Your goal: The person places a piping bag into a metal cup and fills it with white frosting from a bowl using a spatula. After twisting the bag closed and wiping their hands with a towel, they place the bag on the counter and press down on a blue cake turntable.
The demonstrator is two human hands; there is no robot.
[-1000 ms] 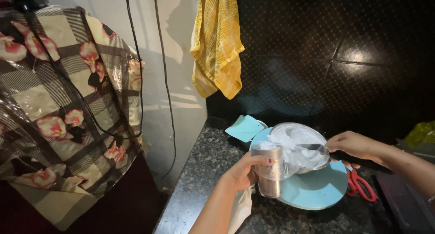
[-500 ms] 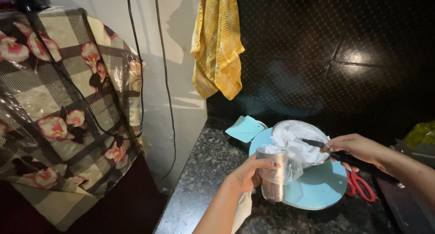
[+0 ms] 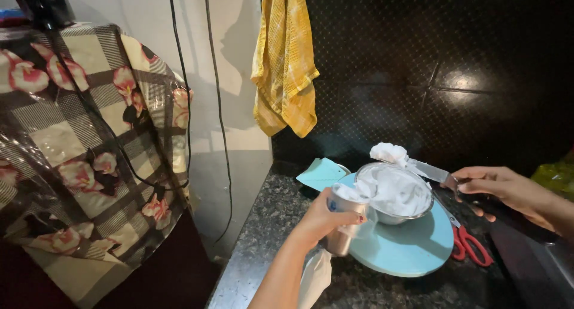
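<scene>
My left hand (image 3: 318, 220) grips a steel cup (image 3: 343, 227) wrapped in a white piping bag whose tail (image 3: 315, 276) hangs below my wrist. My right hand (image 3: 499, 188) holds a flat metal spatula (image 3: 429, 170) with a lump of white cream (image 3: 388, 153) on its tip, raised just above the cup and a steel bowl (image 3: 395, 194) full of white cream. The bowl sits on a round light-blue turntable (image 3: 412, 246) on the dark speckled counter (image 3: 266, 243).
Red-handled scissors (image 3: 469, 244) lie to the right of the turntable. A teal scraper (image 3: 322, 173) rests behind the cup. A yellow towel (image 3: 285, 61) hangs on the wall. A floral checked cover (image 3: 78, 159) drapes something at left, with black cables (image 3: 221, 135) beside it.
My right hand has lifted the spatula out of the bowl with a lump of cream on its tip. The left hand kept hold of the cup, shifting slightly.
</scene>
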